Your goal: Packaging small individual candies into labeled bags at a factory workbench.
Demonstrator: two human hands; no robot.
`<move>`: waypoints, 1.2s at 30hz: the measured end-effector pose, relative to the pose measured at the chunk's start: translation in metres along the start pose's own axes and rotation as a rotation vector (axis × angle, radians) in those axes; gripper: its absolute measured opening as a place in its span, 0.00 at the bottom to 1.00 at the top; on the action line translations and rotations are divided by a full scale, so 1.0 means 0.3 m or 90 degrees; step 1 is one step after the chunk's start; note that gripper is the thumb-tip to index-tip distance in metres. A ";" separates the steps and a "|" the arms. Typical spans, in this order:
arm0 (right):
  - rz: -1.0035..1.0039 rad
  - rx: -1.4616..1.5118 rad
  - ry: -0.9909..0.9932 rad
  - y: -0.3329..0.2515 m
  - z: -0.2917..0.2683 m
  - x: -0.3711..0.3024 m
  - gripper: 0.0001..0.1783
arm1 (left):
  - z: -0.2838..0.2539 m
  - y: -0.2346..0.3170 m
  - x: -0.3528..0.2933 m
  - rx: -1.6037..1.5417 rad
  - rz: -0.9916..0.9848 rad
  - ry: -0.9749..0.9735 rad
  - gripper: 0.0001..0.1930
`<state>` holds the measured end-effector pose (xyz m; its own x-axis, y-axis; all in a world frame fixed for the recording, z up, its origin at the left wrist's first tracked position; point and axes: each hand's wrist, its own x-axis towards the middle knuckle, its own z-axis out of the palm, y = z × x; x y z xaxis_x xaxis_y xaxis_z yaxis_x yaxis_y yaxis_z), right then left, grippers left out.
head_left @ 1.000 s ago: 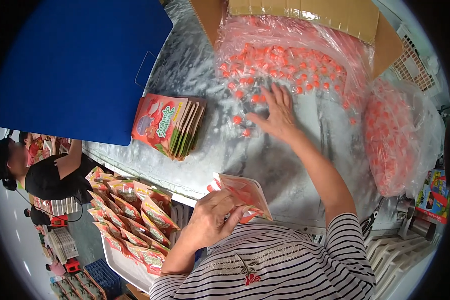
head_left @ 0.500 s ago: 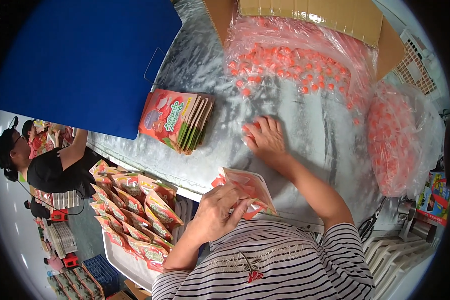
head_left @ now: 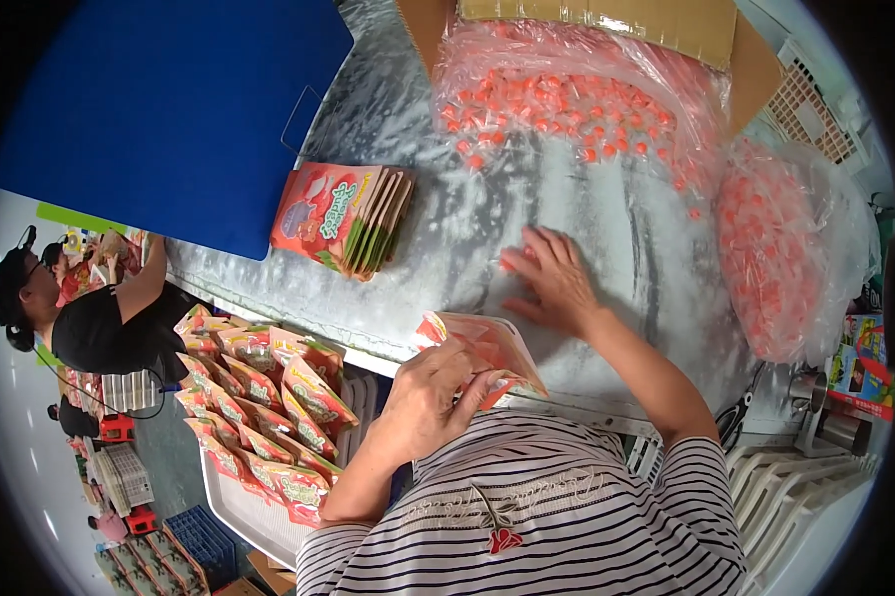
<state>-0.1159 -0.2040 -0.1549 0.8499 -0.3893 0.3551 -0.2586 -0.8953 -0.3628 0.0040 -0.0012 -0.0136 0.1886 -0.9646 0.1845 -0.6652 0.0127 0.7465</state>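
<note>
My left hand (head_left: 433, 392) is closed on the near rim of a red printed pouch (head_left: 497, 350), whose mouth gapes upward at the table's front edge. Pale pink shows inside; its contents cannot be made out. To the right of the pouch and farther off, my right hand (head_left: 559, 278) is low over the tabletop, fingers stretched and thumb apart. A red wrapped candy (head_left: 510, 262) shows at its fingertips; whatever lies under the palm is hidden. Many more wrapped candies (head_left: 606, 139) spill from a clear plastic liner (head_left: 577, 60) at the back.
A stack of flat pouches (head_left: 343, 219) lies left of centre beside a large blue board (head_left: 169, 109). Filled pouches stand in a white tray (head_left: 239, 507) at lower left. A bulging candy bag (head_left: 775, 258) and scissors (head_left: 736, 417) are on the right. A co-worker (head_left: 100, 323) is at left.
My right hand has slid a little right and nearer across the table, its thumb spreading, with red still at its fingertips. My left hand keeps its hold on the pouch. The view has shifted slightly.
</note>
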 end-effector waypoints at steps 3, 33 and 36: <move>-0.044 0.042 0.009 -0.020 0.014 -0.012 0.28 | -0.004 -0.008 -0.014 0.005 -0.019 0.005 0.06; 0.103 0.482 -0.018 -0.285 -0.295 0.093 0.14 | 0.065 -0.021 0.060 -0.014 0.048 0.008 0.06; 0.040 0.385 -0.071 -0.285 -0.360 0.056 0.16 | 0.042 -0.018 0.056 -0.050 -0.009 0.023 0.04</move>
<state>-0.1290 -0.1573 -0.0249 0.8928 -0.3831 0.2368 -0.0317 -0.5778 -0.8156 0.0017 -0.0210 -0.0226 0.2248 -0.9545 0.1960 -0.6045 0.0212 0.7963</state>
